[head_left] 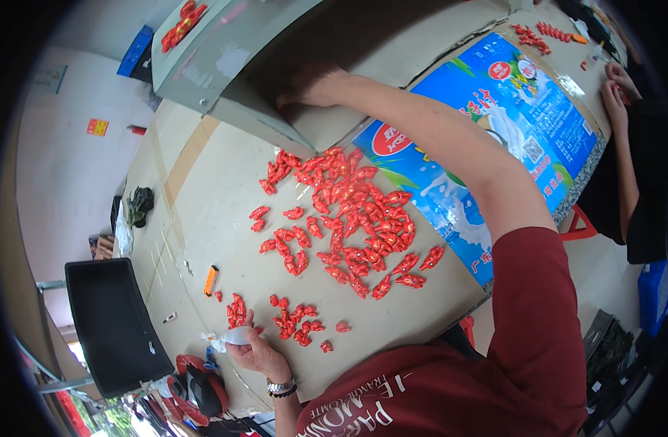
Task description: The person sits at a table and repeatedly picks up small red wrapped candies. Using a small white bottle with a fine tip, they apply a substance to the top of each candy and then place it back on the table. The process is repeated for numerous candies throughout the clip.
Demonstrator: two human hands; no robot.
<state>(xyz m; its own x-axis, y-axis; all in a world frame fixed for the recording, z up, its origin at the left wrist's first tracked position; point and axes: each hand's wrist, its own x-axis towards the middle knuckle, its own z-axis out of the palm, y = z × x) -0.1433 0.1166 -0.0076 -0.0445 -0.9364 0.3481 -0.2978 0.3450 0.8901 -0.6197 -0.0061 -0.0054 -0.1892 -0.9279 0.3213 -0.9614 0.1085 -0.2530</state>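
Observation:
Near the table's front left, my left hand (258, 357) is closed round a small translucent white bottle (237, 335), with crumpled white tissue (214, 341) at its tip. Small red figures with gold marks (236, 309) lie just beyond that hand, and a second small group (294, 320) lies to its right. My right arm stretches across the table, and my right hand (316, 84) is in the shadow beneath a grey shelf unit (257, 109); its fingertips are too dark to read. A large loose heap of the red figures (356, 218) spreads over the table's middle.
A blue printed cardboard sheet (458, 211) covers the table's right part. An orange-and-black tool (211, 280) lies at the left, beyond a black tray (108, 320). Another person's hands (617, 91) work at the far right, near more red pieces (531, 38).

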